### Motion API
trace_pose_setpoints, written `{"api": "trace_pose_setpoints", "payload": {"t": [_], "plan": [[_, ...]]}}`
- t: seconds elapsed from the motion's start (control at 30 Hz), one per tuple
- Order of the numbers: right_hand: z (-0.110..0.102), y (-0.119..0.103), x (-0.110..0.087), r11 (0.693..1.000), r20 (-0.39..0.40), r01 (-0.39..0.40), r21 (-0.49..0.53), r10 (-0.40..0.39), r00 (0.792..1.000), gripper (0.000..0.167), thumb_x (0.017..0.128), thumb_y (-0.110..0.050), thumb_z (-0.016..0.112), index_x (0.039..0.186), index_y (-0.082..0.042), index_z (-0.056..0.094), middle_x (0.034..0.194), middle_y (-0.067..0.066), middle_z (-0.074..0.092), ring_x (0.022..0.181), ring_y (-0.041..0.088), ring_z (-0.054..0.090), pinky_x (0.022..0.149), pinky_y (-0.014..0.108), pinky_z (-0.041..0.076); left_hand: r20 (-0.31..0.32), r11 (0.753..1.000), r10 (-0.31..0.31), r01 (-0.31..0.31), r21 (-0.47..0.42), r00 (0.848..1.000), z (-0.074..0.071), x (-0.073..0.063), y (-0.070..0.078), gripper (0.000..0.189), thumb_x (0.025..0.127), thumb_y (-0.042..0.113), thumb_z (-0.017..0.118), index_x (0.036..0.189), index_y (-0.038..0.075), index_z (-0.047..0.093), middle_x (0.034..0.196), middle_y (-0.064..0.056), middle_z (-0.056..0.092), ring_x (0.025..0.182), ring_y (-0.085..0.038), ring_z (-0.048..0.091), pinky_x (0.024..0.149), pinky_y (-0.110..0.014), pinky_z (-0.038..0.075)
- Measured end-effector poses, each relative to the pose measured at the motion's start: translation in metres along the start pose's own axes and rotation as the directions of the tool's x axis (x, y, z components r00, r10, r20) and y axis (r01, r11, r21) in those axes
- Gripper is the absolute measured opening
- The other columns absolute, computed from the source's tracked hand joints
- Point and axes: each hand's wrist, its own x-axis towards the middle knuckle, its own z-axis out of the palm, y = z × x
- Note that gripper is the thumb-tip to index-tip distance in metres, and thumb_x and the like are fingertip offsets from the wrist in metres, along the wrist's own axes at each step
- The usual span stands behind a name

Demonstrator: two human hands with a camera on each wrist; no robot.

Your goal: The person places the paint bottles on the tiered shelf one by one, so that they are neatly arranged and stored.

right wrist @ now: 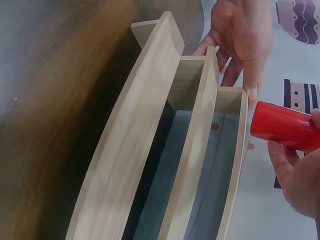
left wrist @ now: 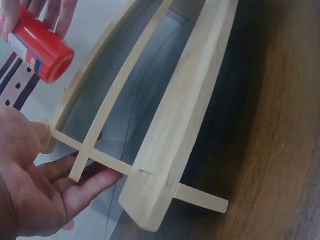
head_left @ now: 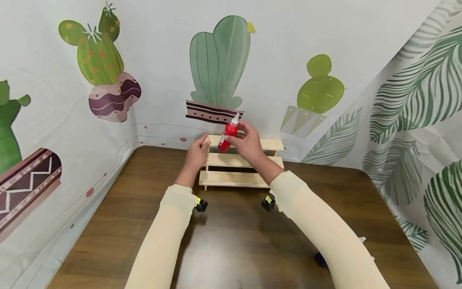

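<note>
A three-tier wooden shelf [head_left: 234, 179] stands at the back of the table, close to the wall. My left hand [head_left: 197, 153] grips its left end; in the left wrist view the thumb lies at the top tier's end and the fingers reach behind the side strut [left wrist: 111, 161]. Between thumb and fingers, my right hand [head_left: 251, 143] holds a red squeeze bottle [head_left: 229, 133] with a white pointed nozzle. The bottle is tilted, nozzle up, above the top tier near its left end. Its base [right wrist: 260, 120] appears apart from the wood in the right wrist view.
The brown wooden table [head_left: 231, 241] meets a wall cloth [head_left: 274, 48] printed with cacti and leaves. At the right front, a dark object [head_left: 320, 260] is mostly hidden by my right sleeve, and a white tip [head_left: 362, 239] shows beyond it.
</note>
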Motion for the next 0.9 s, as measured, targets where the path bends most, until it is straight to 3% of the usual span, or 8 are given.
{"api": "trace_pose_setpoints", "payload": {"t": [0.03, 0.17, 0.37, 0.47, 0.6, 0.7, 0.8, 0.9], "plan": [[0.001, 0.0, 0.002, 1.0, 0.001, 0.003, 0.009, -0.003, 1.0, 0.055, 0.094, -0.005, 0.078, 0.144, -0.005, 0.056, 0.138, 0.017, 0.064, 0.123, 0.036, 0.069, 0.103, 0.05, 0.06, 0.01, 1.0, -0.007, 0.006, 0.011, 1.0, -0.001, 0.0, 0.001, 0.052, 0.115, 0.037, 0.043, 0.166, 0.027, 0.037, 0.172, -0.006, 0.038, 0.102, -0.028, 0.061, 0.088, -0.041, 0.055], [0.007, 0.002, 0.008, 1.0, -0.007, 0.02, 0.019, -0.02, 1.0, 0.054, 0.094, -0.003, 0.077, 0.143, -0.004, 0.056, 0.138, 0.018, 0.064, 0.122, 0.037, 0.069, 0.103, 0.049, 0.06, 0.034, 1.0, -0.009, 0.008, 0.025, 0.999, -0.001, -0.001, 0.003, 0.054, 0.116, 0.037, 0.041, 0.168, 0.027, 0.031, 0.174, -0.008, 0.033, 0.124, -0.03, 0.059, 0.11, -0.049, 0.05], [0.016, 0.005, 0.013, 1.0, -0.02, 0.017, 0.005, -0.017, 1.0, 0.053, 0.094, -0.004, 0.077, 0.143, -0.006, 0.057, 0.138, 0.017, 0.064, 0.121, 0.036, 0.068, 0.104, 0.048, 0.06, 0.051, 0.998, -0.027, 0.025, 0.053, 0.998, 0.002, -0.004, 0.0, 0.057, 0.116, 0.041, 0.037, 0.17, 0.028, 0.024, 0.173, -0.012, 0.035, 0.137, -0.042, 0.057, 0.114, -0.06, 0.046], [0.02, 0.006, 0.016, 0.999, -0.018, 0.031, -0.028, -0.032, 0.999, 0.053, 0.094, -0.005, 0.078, 0.143, -0.007, 0.057, 0.137, 0.016, 0.064, 0.12, 0.035, 0.067, 0.105, 0.047, 0.059, 0.041, 0.997, -0.026, 0.023, 0.075, 0.999, 0.002, -0.005, -0.003, 0.056, 0.116, 0.042, 0.036, 0.17, 0.029, 0.025, 0.172, -0.012, 0.036, 0.146, -0.038, 0.051, 0.118, -0.059, 0.044], [0.023, 0.005, 0.02, 0.996, -0.017, 0.065, -0.066, -0.067, 0.998, 0.053, 0.094, -0.005, 0.078, 0.143, -0.006, 0.058, 0.136, 0.016, 0.064, 0.121, 0.034, 0.066, 0.108, 0.047, 0.058, 0.04, 0.998, -0.018, 0.016, 0.053, 0.999, 0.0, -0.005, -0.004, 0.055, 0.116, 0.042, 0.036, 0.169, 0.031, 0.027, 0.167, -0.013, 0.044, 0.103, -0.034, 0.066, 0.096, -0.052, 0.056], [0.024, 0.004, 0.023, 0.994, -0.016, 0.078, -0.08, -0.079, 0.997, 0.053, 0.094, -0.004, 0.079, 0.143, -0.006, 0.058, 0.137, 0.016, 0.065, 0.122, 0.034, 0.066, 0.109, 0.046, 0.057, 0.045, 0.999, -0.017, 0.015, 0.047, 0.999, -0.001, -0.005, -0.001, 0.055, 0.116, 0.042, 0.036, 0.169, 0.031, 0.027, 0.156, -0.015, 0.053, 0.069, -0.022, 0.055, 0.072, -0.041, 0.056], [0.026, 0.002, 0.026, 0.993, -0.016, 0.086, -0.085, -0.087, 0.996, 0.053, 0.093, -0.003, 0.078, 0.143, -0.005, 0.058, 0.137, 0.017, 0.065, 0.122, 0.034, 0.066, 0.11, 0.046, 0.056, 0.05, 0.997, -0.016, 0.012, 0.081, 0.999, -0.001, -0.005, 0.001, 0.055, 0.116, 0.042, 0.035, 0.169, 0.031, 0.026, 0.139, -0.019, 0.061, 0.066, -0.015, 0.053, 0.067, -0.035, 0.052], [0.027, 0.002, 0.03, 0.991, -0.014, 0.098, -0.088, -0.1, 0.995, 0.052, 0.094, -0.003, 0.078, 0.142, -0.004, 0.058, 0.137, 0.018, 0.065, 0.122, 0.035, 0.066, 0.11, 0.045, 0.055, 0.047, 0.994, -0.012, 0.007, 0.111, 0.999, 0.0, -0.005, 0.002, 0.055, 0.117, 0.04, 0.032, 0.17, 0.032, 0.024, 0.139, -0.018, 0.061, 0.076, -0.024, 0.059, 0.074, -0.041, 0.053]]}}
